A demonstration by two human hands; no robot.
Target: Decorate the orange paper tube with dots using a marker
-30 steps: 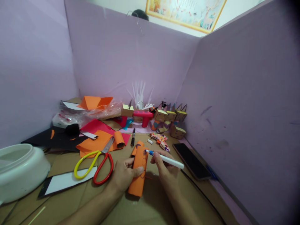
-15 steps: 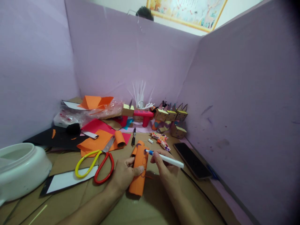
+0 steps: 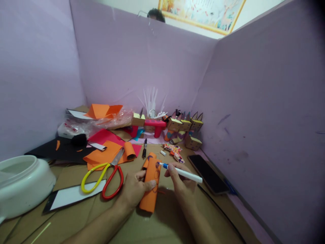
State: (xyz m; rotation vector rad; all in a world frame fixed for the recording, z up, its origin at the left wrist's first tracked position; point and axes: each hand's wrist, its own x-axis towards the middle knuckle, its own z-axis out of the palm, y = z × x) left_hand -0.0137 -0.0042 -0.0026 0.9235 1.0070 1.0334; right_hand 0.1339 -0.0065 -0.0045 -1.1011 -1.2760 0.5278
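Note:
My left hand (image 3: 138, 188) grips an orange paper tube (image 3: 148, 200), its thumb lying across the tube's side. Dark outlined shapes run along the tube, and a shorter orange roll with a purple mark adjoins its far left side. In my right hand (image 3: 181, 183) is a white marker (image 3: 189, 174) with a blue collar, its tip at the uppermost drawn shape near the tube's far end. Beyond the tube lie a white marker cap (image 3: 163, 153) and a black pen (image 3: 145, 148). Scissors (image 3: 111, 167) with one yellow and one red handle rest left of my left hand.
A white pot (image 3: 30, 186) stands at the left, and a phone (image 3: 208, 174) lies by the right wall. Orange paper (image 3: 103, 154), a small orange roll (image 3: 130, 150) and black sheets lie left. Cardboard animal figures (image 3: 175, 124) line the back. Purple panels enclose the cardboard-covered surface.
The marker and my right hand have shifted slightly to the right, with the tip still at the same drawn shape. My left hand and the tube have hardly moved.

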